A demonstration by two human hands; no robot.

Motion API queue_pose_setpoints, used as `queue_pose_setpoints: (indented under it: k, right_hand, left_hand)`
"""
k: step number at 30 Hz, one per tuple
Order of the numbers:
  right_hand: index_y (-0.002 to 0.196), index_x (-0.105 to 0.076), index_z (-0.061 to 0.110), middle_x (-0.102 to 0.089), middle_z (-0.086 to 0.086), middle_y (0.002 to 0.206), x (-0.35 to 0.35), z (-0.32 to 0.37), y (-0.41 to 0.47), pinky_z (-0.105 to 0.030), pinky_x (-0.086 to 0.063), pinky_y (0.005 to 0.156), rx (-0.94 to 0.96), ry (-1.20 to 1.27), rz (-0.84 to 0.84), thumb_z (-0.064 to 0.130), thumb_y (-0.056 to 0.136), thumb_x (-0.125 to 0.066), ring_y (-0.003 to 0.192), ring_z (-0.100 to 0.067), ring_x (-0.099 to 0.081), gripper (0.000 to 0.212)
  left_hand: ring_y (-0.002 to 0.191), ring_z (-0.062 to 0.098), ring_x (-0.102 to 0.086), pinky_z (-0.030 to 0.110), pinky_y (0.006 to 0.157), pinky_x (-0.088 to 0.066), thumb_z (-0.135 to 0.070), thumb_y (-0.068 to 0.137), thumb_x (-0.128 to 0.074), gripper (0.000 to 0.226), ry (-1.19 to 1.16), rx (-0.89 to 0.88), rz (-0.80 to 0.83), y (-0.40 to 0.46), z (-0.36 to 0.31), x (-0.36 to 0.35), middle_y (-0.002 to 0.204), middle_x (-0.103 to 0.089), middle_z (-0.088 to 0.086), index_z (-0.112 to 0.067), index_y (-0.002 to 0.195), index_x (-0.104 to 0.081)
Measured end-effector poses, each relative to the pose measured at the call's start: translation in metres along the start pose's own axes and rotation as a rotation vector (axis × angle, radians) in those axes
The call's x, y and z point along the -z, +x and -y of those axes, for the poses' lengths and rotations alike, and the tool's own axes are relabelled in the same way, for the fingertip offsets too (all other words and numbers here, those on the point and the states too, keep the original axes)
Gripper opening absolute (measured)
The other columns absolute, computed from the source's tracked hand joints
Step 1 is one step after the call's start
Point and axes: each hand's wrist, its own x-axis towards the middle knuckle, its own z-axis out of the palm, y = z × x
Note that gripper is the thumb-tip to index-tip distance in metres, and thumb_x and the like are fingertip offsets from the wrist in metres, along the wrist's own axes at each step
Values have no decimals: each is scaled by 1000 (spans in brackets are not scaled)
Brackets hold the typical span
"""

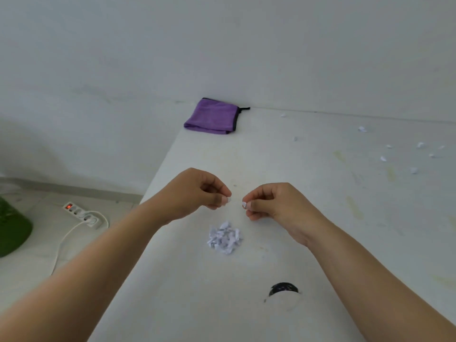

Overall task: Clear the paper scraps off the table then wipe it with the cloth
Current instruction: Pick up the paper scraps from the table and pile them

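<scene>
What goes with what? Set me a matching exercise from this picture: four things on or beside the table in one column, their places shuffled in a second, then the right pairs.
Things
1. purple cloth
2. pile of paper scraps
3. loose scraps
4. power strip

Places
A. on the floor, left of the table
B. scattered over the table's far right
C. folded at the table's far left corner, by the wall
D. on the table, just nearer than the left hand and the right hand

Pairs: 1-C, 2-D, 3-B, 4-A
</scene>
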Motion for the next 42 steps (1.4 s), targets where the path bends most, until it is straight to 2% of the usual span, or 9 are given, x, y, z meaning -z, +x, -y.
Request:
queue_pose_setpoints:
  k: [6, 11, 13, 15, 17, 24, 31, 36, 42]
  right_hand:
    - [81, -73, 20, -59, 13, 58, -14, 2, -12, -4, -37, 52, 78, -447, -23, 12, 81, -68, 54, 3, -51, 10]
    - [83, -75, 23, -50, 19, 44, -21, 11, -22, -8, -30, 43, 105, -578, 56, 13, 83, -64, 44, 2, -43, 15]
    - [84, -75, 26, -60, 14, 56, -23, 13, -25, -14, -34, 47, 82, -612, 78, 13, 85, -56, 48, -4, -45, 23]
    - [85, -74, 28, -71, 5, 77, -21, 15, -26, -31, -50, 64, 61, -609, 70, 9, 86, -47, 68, -21, -64, 33]
    - [88, -74, 25, -73, 6, 87, -19, 16, -27, -25, -52, 76, 62, -587, 60, 2, 85, -43, 79, -12, -69, 39]
    - [82, -73, 18, -71, 9, 77, -23, 13, -30, -2, -43, 60, 149, -513, -1, -7, 82, -56, 68, -2, -68, 31]
    - [92, -64, 23, -67, 6, 77, -24, 8, -29, -25, -51, 69, 192, -539, -50, -5, 76, -64, 72, -13, -62, 31]
    - [102, -61, 29, -73, 9, 74, -23, 6, -27, -10, -45, 65, 198, -513, -50, 4, 79, -68, 73, -1, -63, 35]
    - [120, -54, 30, -74, 12, 81, -19, 1, -23, -2, -40, 70, 195, -500, -31, 2, 82, -62, 78, 2, -62, 47]
  left_hand:
    - [59, -4, -56, 2, 57, -38, -12, 76, -74, 11, 84, -24, 3, -8, 17, -14, 69, -71, -6, -22, 79, -75]
    - [59, -5, -54, 2, 56, -36, -11, 74, -75, 15, 115, -74, 20, -10, 18, -17, 60, -67, -12, -26, 74, -75]
    - [62, -5, -55, 2, 58, -37, -11, 74, -75, 16, 113, -87, 27, -10, 19, -17, 64, -69, -12, -27, 74, -75]
    - [65, -4, -56, 3, 60, -37, -13, 75, -75, 15, 104, -93, 22, -10, 21, -15, 69, -71, -8, -28, 76, -76]
    - [67, -4, -56, 4, 62, -37, -14, 76, -74, 13, 105, -95, 19, -11, 23, -13, 73, -72, -7, -28, 79, -76]
    - [65, -6, -58, 0, 62, -38, -10, 77, -73, 15, 105, -118, -1, -12, 26, -12, 72, -71, -9, -25, 80, -75]
    - [71, 0, -63, 9, 69, -45, -13, 78, -73, 16, 180, -127, 10, -10, 23, -8, 76, -71, -12, -29, 82, -72]
    - [79, 0, -60, 11, 75, -43, -13, 89, -58, 25, 353, -143, 84, -7, 20, -12, 87, -63, -17, -34, 98, -71]
    - [81, 1, -61, 16, 78, -48, -5, 88, -52, 34, 398, -148, 139, -4, 20, -12, 89, -69, -10, -32, 91, -72]
